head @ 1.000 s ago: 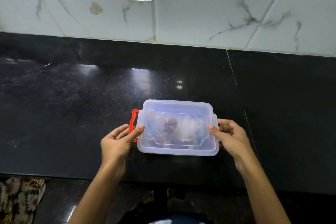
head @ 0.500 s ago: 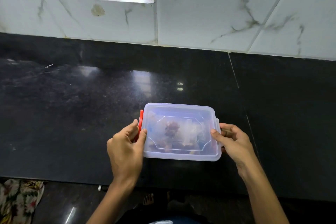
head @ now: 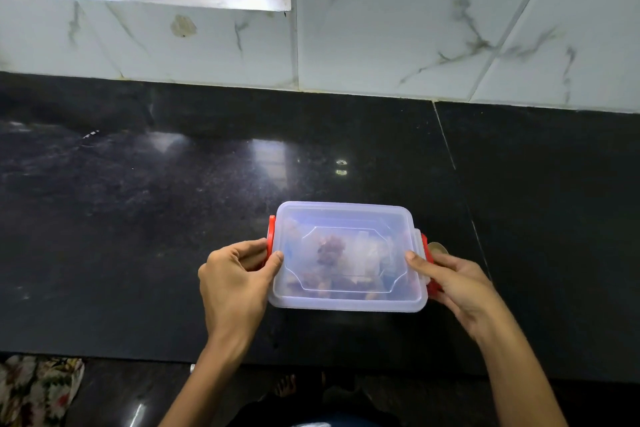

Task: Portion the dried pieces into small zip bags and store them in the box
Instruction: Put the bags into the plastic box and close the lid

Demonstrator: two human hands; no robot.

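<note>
GRIP: your left hand (head: pixel 235 282) gripped the left clip (head: pixel 270 239), your right hand (head: pixel 453 282) the right clip (head: pixel 426 253) | BOX: the box (head: pixel 346 256) sat lidded on the counter (head: pixel 138 218), bags inside | STEP: latching, likely last | NEXT: press both clips fully down.

Both bare forearms rise from the bottom edge toward the lower centre of the frame. The left hand (head: pixel 235 284) curls its fingers, thumb pointing right toward the other hand. The right hand (head: pixel 457 284) mirrors it, fingers curled, thumb pointing left.
</note>
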